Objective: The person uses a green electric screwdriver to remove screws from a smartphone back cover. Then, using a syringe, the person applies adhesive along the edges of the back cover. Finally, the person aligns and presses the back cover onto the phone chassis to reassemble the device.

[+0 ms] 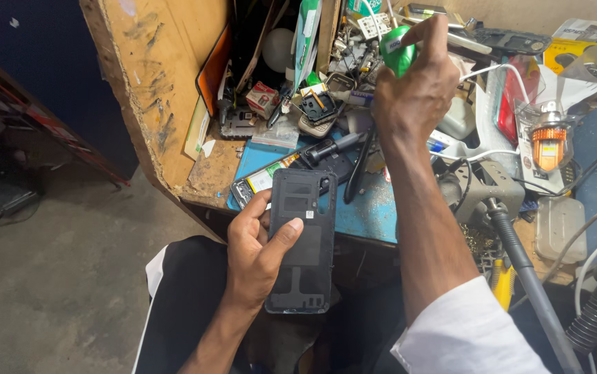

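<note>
Far to the left of both hands lies bare concrete floor (69, 277), and a worn wooden side panel (153, 90) closes off the surface on that side.

The left hand (257, 253) is wrapped around a black phone back cover (303, 242), inner face up. The fingers curl behind its left edge and the thumb lies across the face, so the panel is pinned flat and steady over the person's lap, just short of the surface's front edge. Held like this, its inside is turned up toward the camera and open to view.

Just beyond the left hand's fingertips, a phone body (291, 170) lies on a blue mat (367, 208), partly hidden by the cover's top edge. A black-handled tool (333, 147) rests across it, close at hand.

The right hand (413, 90) reaches up and away from the cover, deep into the clutter at the back of the surface. It is clenched around a small green container (399, 55), with the index finger raised over its top; whether it is pressing there I cannot tell. Between this hand and the wooden panel sit loose phone parts and small boxes.

To the right of the right forearm stands a grey metal stand (492, 187) with a hose (534, 291) running down from it. Beyond that sits an orange bulb (549, 142) in clear packaging.
</note>
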